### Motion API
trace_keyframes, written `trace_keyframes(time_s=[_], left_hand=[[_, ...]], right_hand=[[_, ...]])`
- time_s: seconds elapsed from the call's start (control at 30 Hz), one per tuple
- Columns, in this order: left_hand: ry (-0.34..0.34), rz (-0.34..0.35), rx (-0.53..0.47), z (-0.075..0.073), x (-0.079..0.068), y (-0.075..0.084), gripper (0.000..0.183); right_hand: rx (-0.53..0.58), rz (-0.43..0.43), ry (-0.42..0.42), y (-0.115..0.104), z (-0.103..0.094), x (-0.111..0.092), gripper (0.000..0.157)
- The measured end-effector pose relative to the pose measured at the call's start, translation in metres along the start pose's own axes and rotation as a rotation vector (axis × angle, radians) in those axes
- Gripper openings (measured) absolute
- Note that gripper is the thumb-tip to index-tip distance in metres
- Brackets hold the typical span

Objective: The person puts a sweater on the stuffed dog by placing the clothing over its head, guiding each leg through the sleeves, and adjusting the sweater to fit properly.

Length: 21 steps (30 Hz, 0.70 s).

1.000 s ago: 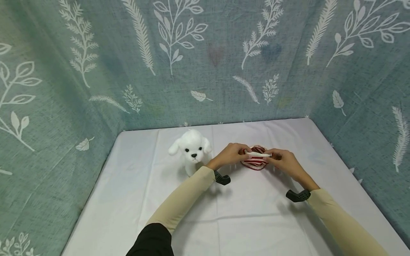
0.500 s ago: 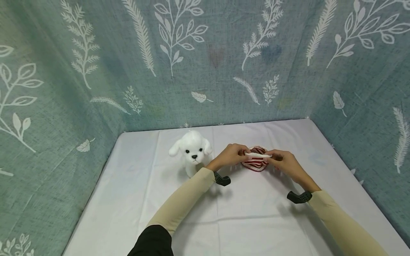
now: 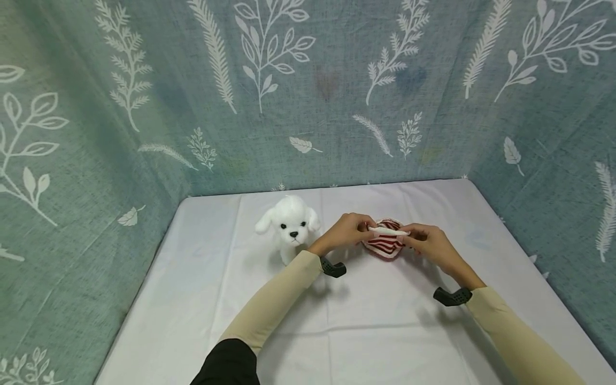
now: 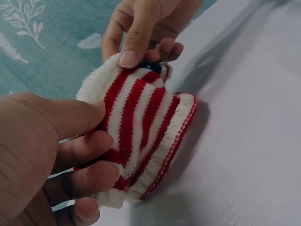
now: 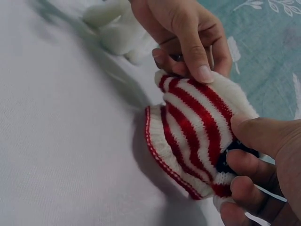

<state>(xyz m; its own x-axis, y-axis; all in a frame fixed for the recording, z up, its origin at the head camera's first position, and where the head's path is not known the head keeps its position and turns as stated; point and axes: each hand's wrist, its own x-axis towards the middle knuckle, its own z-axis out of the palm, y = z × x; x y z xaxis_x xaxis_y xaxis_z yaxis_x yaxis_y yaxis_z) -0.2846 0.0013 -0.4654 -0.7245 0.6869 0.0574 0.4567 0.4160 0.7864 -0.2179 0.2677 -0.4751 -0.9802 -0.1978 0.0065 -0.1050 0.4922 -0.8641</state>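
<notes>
A small knitted sweater (image 3: 383, 247) with red and white stripes is held up by both hands over the right half of the table. My left hand (image 3: 347, 232) pinches one end of its thick white ribbed edge between thumb and fingers. The other end of that edge is pinched by my right hand (image 3: 430, 246). In the left wrist view the sweater (image 4: 136, 117) hangs with its red-trimmed hem close to the tabletop. A dark navy patch (image 5: 230, 157) shows near my right fingers in the right wrist view. Fingertips behind the knit are hidden.
A white plush dog (image 3: 290, 224) stands upright left of the hands, its lower body partly behind my left wrist. White cloth covers the table (image 3: 375, 342). Blue-green leaf-print curtains (image 3: 298, 107) enclose the back and sides.
The sweater's lower hem has swung slightly down and toward me, showing more stripes. Both hands keep their pinch and barely move. The plush dog stays put.
</notes>
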Motion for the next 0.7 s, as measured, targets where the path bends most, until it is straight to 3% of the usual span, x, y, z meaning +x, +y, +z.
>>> trace_keyframes(time_s=[0.7], left_hand=[[0.030,0.046,0.014,-0.010,-0.010,0.012,0.020]], right_hand=[[0.008,-0.058,-0.007,-0.019,-0.003,-0.005,0.032]])
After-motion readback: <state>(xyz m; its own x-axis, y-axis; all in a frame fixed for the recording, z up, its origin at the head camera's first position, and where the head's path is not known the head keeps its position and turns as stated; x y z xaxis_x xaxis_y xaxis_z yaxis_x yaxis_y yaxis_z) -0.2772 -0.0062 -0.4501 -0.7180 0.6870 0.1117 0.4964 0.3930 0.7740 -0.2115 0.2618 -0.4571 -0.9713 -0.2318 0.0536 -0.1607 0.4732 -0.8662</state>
